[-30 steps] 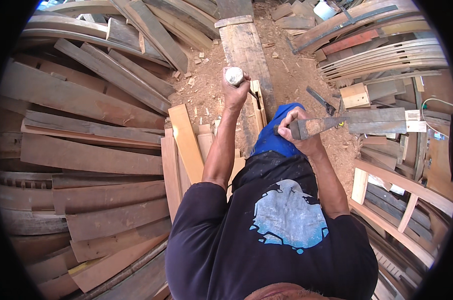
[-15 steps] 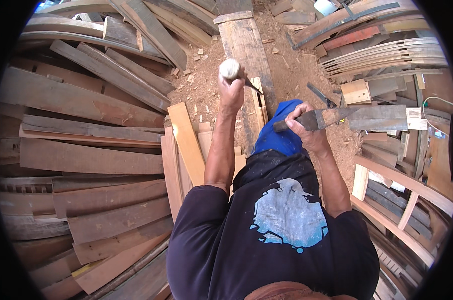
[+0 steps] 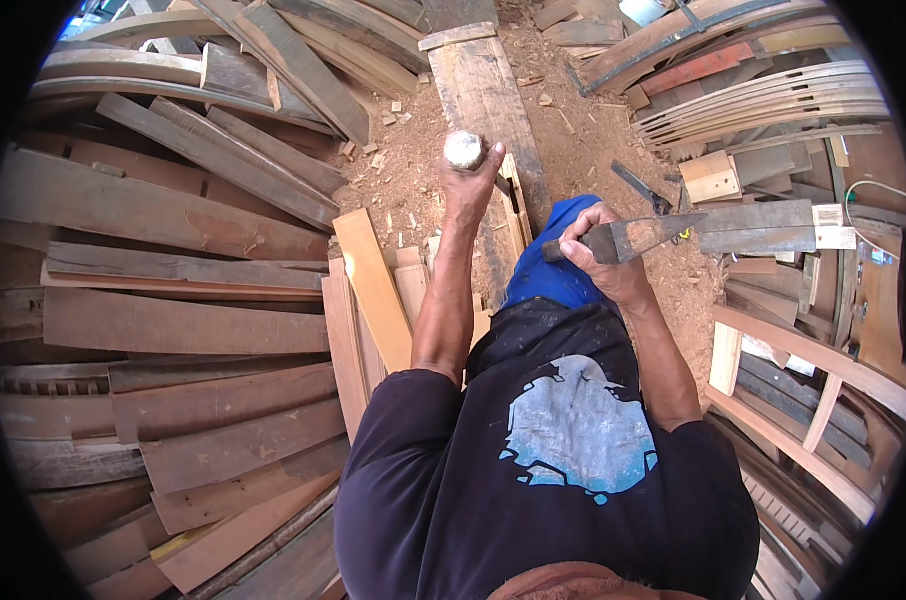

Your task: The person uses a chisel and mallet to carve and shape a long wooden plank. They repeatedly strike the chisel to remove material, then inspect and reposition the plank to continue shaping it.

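Note:
My left hand is closed around a chisel, its pale, round butt facing up and the thumb sticking out beside it. The dark blade is mostly hidden, close to a narrow slot in a light wooden piece. That piece lies along a worn plank bench, beside my blue-clad leg. In my right hand is a dark, block-shaped tool with a short end projecting left past the fingers. Its exact kind is unclear. The tool is apart from the chisel.
Stacked dark boards crowd the left side. A yellowish plank leans near my left forearm. Sawdust and chips cover the ground. To the right lie slatted pieces, a small wood block and a wooden frame.
My left hand has turned, so the chisel's butt sits slightly lower and less blade shows. The thumb now sticks out to the right. My right hand has barely moved.

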### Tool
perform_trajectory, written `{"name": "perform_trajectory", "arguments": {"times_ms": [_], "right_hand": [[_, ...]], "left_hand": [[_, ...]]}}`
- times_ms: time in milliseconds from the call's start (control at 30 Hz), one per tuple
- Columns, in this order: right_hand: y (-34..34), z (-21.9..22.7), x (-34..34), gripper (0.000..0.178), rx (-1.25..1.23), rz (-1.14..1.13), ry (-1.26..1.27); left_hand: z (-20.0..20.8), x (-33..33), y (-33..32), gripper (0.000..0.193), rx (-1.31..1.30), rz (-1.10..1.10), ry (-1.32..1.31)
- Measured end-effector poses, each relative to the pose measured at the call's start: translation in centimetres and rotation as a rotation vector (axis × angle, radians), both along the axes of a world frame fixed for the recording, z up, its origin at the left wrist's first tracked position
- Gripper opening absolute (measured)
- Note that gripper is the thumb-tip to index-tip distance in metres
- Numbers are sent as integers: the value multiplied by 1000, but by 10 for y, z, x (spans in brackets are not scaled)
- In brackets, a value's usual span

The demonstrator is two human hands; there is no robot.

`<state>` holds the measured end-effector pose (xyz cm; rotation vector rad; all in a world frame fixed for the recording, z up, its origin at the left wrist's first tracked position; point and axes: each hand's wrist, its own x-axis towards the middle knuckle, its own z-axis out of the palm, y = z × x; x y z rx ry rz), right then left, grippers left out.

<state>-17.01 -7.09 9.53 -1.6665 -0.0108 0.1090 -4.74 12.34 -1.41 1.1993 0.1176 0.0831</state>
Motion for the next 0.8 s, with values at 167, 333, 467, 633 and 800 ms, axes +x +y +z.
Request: {"name": "perform_trajectory", "arguments": {"times_ms": [167,333,467,633,800], "right_hand": [[0,-2,4,16,-6,-5,-77],[1,16,12,14,-63,-9,-49],[9,43,33,14,-189,-57,-222],[30,53,96,20,-506,68,-686],[58,40,146,31,-1236,436,-471]], "left_hand": [[-10,3,4,25,-69,-25,9],[-16,-6,-2,24,-117,-32,10],[-32,-5,5,28,-162,-46,-69],[-20,-6,4,27,-415,14,-77],[-28,-8,8,28,-298,-63,101]]}}
